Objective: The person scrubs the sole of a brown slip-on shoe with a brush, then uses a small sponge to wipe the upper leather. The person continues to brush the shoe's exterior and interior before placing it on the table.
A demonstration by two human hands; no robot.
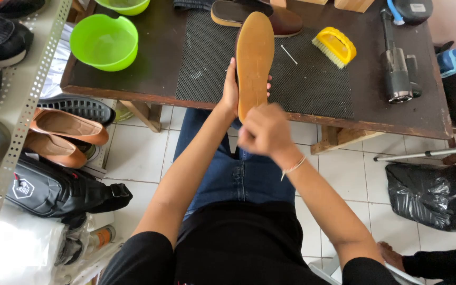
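A shoe with a flat tan rubber sole (254, 58) stands on end in the centre of the frame, sole facing the camera, toe pointing to the top, over the near edge of the dark wooden worktop (154, 63). The left hand (231, 89) clasps the shoe's left edge, fingers wrapped behind it with the tips showing on the right side. The right hand (265, 129), blurred, is curled together at the heel end of the sole, touching it; whether it pinches anything cannot be told. A thin bracelet sits on that wrist.

On the worktop behind the shoe lies a black mesh mat (302, 79). At top centre on the mat rests a second brown shoe (283, 21). To the right sits a yellow scrubbing brush (334, 46), and further right a grey cylindrical tool (397, 68). In the upper left stands a bright green plastic bowl (104, 42).

At the left edge of the frame a metal shelf holds tan flat shoes (64, 126) and a black bag (59, 190). At lower right a black plastic sack (434, 195) lies on the white tiled floor.
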